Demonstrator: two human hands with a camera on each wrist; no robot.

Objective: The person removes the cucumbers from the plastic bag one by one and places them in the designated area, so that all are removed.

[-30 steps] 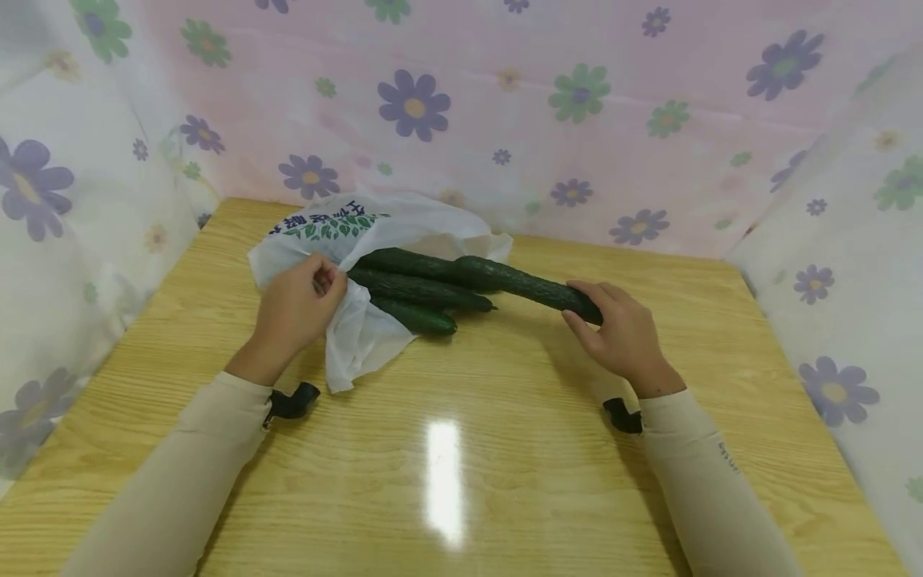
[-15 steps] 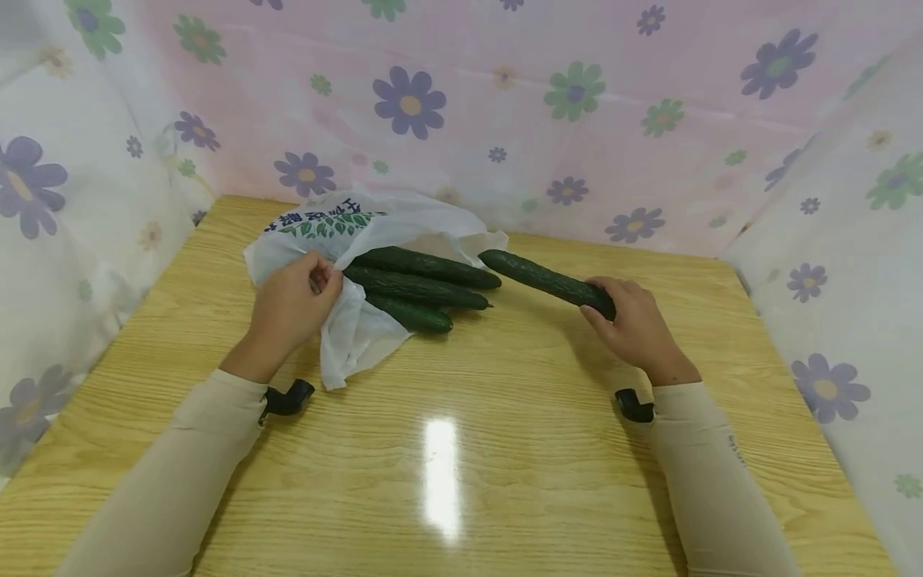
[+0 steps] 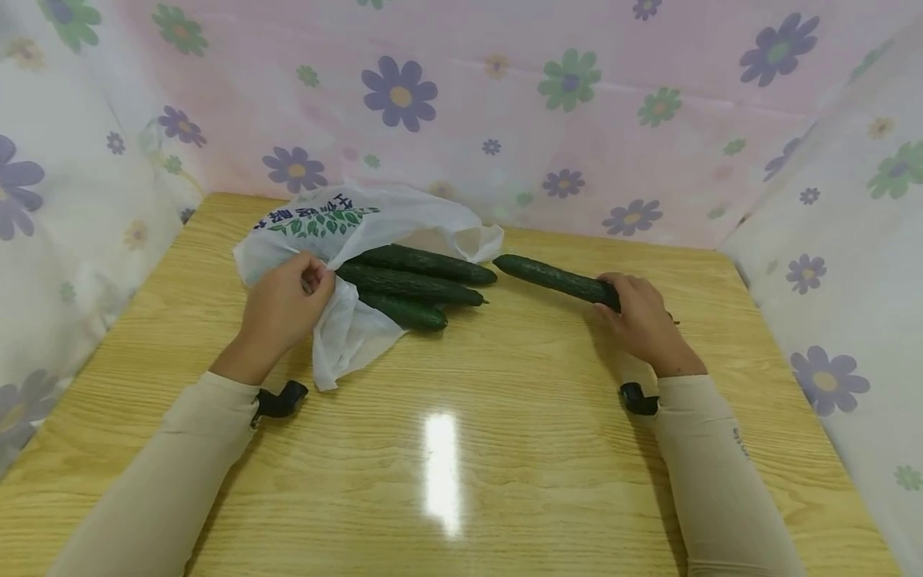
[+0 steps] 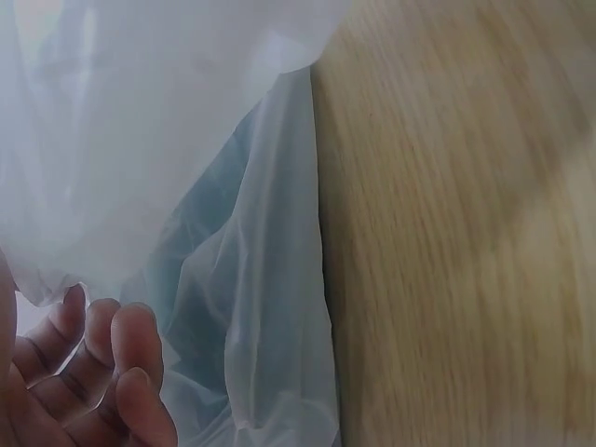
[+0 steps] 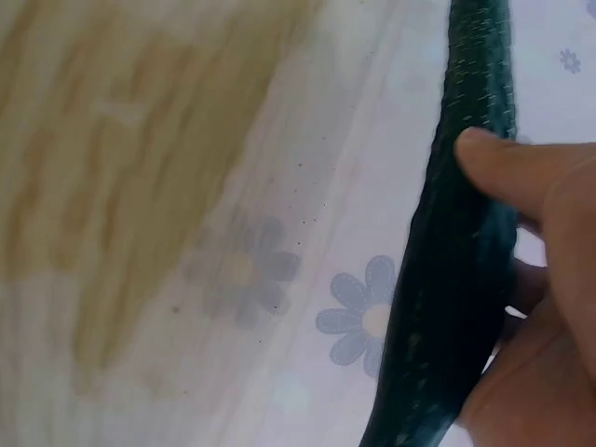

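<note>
My right hand grips a dark green cucumber near its right end, with the other end pointing left. In the right wrist view the thumb lies along the bumpy skin of that cucumber. With curled fingers my left hand pinches the edge of a white plastic bag, printed with blue characters and green leaves. Thin white film spreads above the fingers in the left wrist view. Three more cucumbers lie side by side, sticking out of the bag's mouth, their left ends hidden inside it.
A wood-grain table lies under everything, with a bright light reflection near its middle. Flower-patterned curtains stand along the back and both sides. Each wrist wears a small black camera mount.
My right hand has drawn its cucumber to the right, away from the other three, where it lay over one of them. The left hand keeps its pinch on the bag.
</note>
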